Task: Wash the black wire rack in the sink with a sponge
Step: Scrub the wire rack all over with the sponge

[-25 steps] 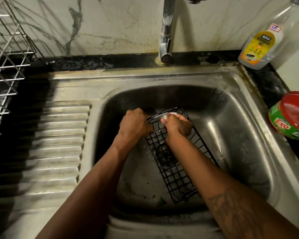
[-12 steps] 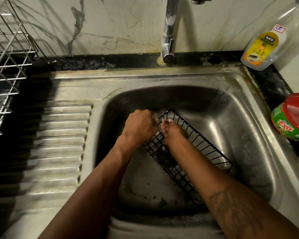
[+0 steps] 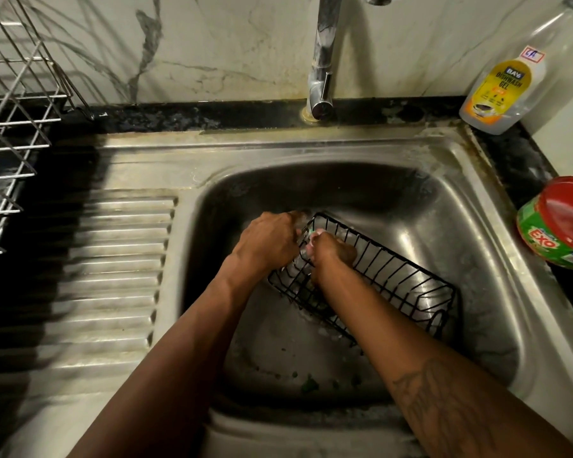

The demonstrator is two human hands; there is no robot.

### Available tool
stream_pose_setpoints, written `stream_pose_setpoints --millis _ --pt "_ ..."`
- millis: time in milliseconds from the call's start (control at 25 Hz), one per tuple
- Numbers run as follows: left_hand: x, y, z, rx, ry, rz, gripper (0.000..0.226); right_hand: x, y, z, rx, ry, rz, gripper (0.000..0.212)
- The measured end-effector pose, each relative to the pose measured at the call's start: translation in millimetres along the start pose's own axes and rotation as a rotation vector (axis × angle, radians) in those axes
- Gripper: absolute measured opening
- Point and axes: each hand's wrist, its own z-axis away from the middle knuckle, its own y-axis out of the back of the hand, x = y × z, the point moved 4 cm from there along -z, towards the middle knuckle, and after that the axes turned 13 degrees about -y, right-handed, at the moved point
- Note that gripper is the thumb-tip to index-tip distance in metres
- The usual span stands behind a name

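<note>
The black wire rack lies tilted in the steel sink basin, its long side running from upper left to lower right. My left hand grips the rack's upper left end. My right hand reaches inside the rack with curled fingers and holds a small soapy sponge, of which only a pale and green bit shows between the two hands. Foam clings to the wires near my hands.
The tap stands behind the basin, with no water seen running. A ridged drainboard lies to the left, a metal dish rack at far left. A dishwash gel bottle and a red-lidded Exo tub stand at right.
The rack has swung clockwise, its far end moving toward the right wall of the basin. Both hands stayed at its upper left end, the right hand dipping deeper inside.
</note>
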Motion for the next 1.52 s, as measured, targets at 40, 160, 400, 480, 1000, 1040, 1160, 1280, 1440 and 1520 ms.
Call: stream_pose_setpoints --millis 40,160,400,480,1000,1040,1160,1280,1440,1520 --pt "-1.5 -0.8 -0.5 -0.015 0.001 -0.001 0.042 -1.6 0.6 -0.8 -0.006 0.005 0.049 0.003" --pt "-3.3 -0.8 -0.5 -0.012 0.019 -0.016 0.035 -14.6 -8.9 -2.2 -0.166 0.138 0.343 0.01" --pt "-19.3 -3.6 -2.4 -0.063 0.383 0.181 0.003 -29.5 -2.0 2.2 0.04 0.91 1.195 0.011" --pt "-29.2 -10.7 -0.2 -0.162 0.513 0.337 0.008 -23.8 -6.5 -1.3 0.006 1.089 1.399 0.007" --pt "-23.5 -10.3 6.6 -0.195 0.543 0.422 0.014 -12.3 -25.1 22.5 -0.171 1.062 1.385 0.028" --pt "-24.2 -9.1 6.5 -0.15 0.539 0.44 0.013 -12.5 -24.9 22.5 -0.17 1.051 1.436 0.024" --pt "-25.2 -6.7 7.0 -0.112 0.553 0.391 0.021 -3.4 -14.6 19.7 -0.386 0.815 1.599 0.014" --pt "-25.3 -5.7 7.5 -0.089 0.543 0.39 0.035 3.6 -8.5 19.0 -0.469 0.738 1.675 0.023" --pt "-22.3 -1.9 7.5 -0.104 0.57 0.403 0.049 -21.9 -14.1 18.3 -0.21 1.042 1.277 0.02" --pt "-24.3 -3.3 4.6 -0.117 0.59 0.42 0.048 -26.8 -15.9 12.0 -0.11 1.125 1.284 0.018"
